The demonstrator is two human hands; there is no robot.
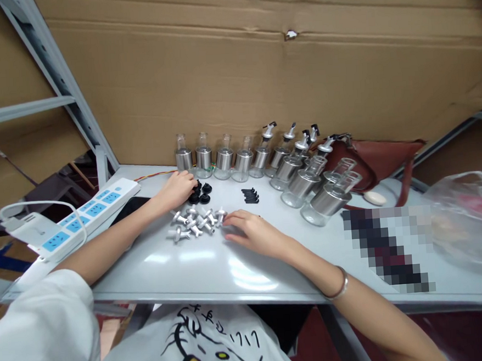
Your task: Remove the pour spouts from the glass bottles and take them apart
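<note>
My left hand (178, 188) reaches to the left side of a small group of black stoppers (205, 198), its fingers bent and closed at one of them, the fingertips partly hidden. Nearer the front edge lies a pile of silver pourer tops (194, 225). At the right side of that pile is my right hand (253, 232), thumb and fingers apart. Its fingertips touch or nearly touch the outermost pourer top (220, 217). Beyond my right hand, several small black levers (250, 196) lie side by side.
Glass bottles with steel sleeves (223, 161) stand along the back, several on the right fitted with pourers (325, 145). A white power strip (90, 216) and a dark flat object (128, 209) lie left. A brown bag (388, 156) and a clear plastic bag (470, 219) are right.
</note>
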